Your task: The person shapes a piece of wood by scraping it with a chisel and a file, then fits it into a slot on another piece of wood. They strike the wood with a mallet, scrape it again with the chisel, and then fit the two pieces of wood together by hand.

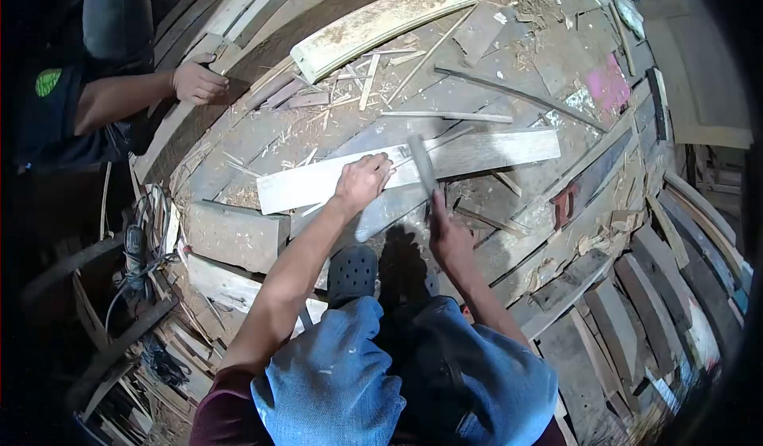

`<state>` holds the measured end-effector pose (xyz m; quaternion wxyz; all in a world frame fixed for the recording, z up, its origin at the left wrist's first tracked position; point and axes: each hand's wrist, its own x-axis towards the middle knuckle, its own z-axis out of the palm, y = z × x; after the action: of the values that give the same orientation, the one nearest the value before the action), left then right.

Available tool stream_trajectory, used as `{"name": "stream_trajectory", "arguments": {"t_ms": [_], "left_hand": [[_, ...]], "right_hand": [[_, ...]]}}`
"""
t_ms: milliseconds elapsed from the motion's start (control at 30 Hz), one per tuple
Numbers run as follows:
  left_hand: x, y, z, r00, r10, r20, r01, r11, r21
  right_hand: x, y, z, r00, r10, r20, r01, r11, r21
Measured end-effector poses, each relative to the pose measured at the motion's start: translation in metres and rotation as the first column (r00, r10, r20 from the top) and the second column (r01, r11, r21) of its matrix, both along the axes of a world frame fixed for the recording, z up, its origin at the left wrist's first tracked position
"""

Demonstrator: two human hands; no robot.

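Board slanting across the floor; left hand palm-down on it, fingers bent (pinching anything? can't tell); then the tool crossing the board, its handle wrapped by the right hand, arm stretched forward.

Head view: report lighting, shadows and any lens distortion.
Head view: strong light whitens the pale board around the left hand; a dark shadow falls below the board, beside the right hand; the other person's sleeve sinks into near-black at the left; a rounded black border and bowed outlines toward the edges suggest a wide lens.
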<state>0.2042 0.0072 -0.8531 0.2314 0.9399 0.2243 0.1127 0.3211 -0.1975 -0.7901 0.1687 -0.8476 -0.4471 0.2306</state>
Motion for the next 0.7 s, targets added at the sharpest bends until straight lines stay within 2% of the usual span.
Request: {"name": "stream_trajectory", "arguments": {"t_ms": [67, 133, 200, 233, 300, 400, 433, 500, 533, 567, 633, 667, 700], "left_hand": [[0.0, 0.0, -0.004, 0.999, 0.006, -0.037, -0.007, 1.0, -0.024], [0.001, -0.002, -0.006, 0.999, -0.002, 0.044, 0.003, 1.0, -0.014], [0.001, -0.001, -0.006, 0.998, 0.003, 0.07, -0.004, 1.0, 0.001], [0.0, -0.001, -0.01, 1.0, -0.007, 0.026, 0.007, 1.0, 0.023], [-0.001, 0.0, -0.008, 0.999, -0.01, -0.042, 0.01, 1.0, -0.016], [0.001, -0.001, -0.005, 0.997, -0.016, -0.081, 0.014, 1.0, -0.018], [0.001, 0.001, -0.004, 0.995, -0.03, -0.1, 0.028, 0.999, -0.026], [0.002, 0.001, -0.002, 0.989, -0.038, -0.142, 0.036, 0.999, -0.016], [0.002, 0.0, -0.003, 0.995, -0.026, -0.1, 0.026, 1.0, -0.01], [0.002, -0.001, -0.005, 0.998, -0.013, -0.056, 0.013, 1.0, -0.004], [0.002, -0.002, -0.006, 1.0, -0.008, 0.003, 0.008, 1.0, 0.023], [0.002, 0.0, -0.006, 0.999, -0.01, -0.03, 0.01, 1.0, 0.013], [0.002, 0.0, -0.002, 0.998, -0.011, -0.067, 0.011, 1.0, -0.003]], "right_hand": [[0.007, 0.002, 0.004, 0.999, 0.042, 0.029, -0.042, 0.999, -0.015], [0.024, 0.008, 0.017, 0.999, 0.037, 0.031, -0.032, 0.988, -0.153], [0.015, 0.009, 0.014, 0.998, 0.052, 0.048, -0.046, 0.992, -0.12], [0.01, 0.007, 0.014, 0.997, 0.069, 0.034, -0.066, 0.994, -0.086], [0.016, 0.007, 0.015, 0.992, 0.121, 0.045, -0.113, 0.982, -0.153], [0.019, 0.008, 0.009, 0.997, 0.049, 0.063, -0.042, 0.993, -0.114], [0.013, 0.007, 0.008, 0.996, 0.089, 0.022, -0.087, 0.992, -0.096], [0.017, 0.002, 0.007, 0.985, 0.154, 0.083, -0.139, 0.977, -0.16], [0.019, 0.003, 0.01, 0.976, 0.188, 0.111, -0.164, 0.967, -0.194], [0.021, 0.006, 0.008, 0.994, 0.073, 0.078, -0.063, 0.991, -0.121], [0.016, 0.001, 0.014, 0.988, 0.111, 0.104, -0.095, 0.985, -0.146], [0.014, 0.002, 0.017, 0.985, 0.129, 0.118, -0.11, 0.982, -0.155], [0.015, 0.003, 0.012, 0.987, 0.148, 0.07, -0.145, 0.988, -0.049]]}}
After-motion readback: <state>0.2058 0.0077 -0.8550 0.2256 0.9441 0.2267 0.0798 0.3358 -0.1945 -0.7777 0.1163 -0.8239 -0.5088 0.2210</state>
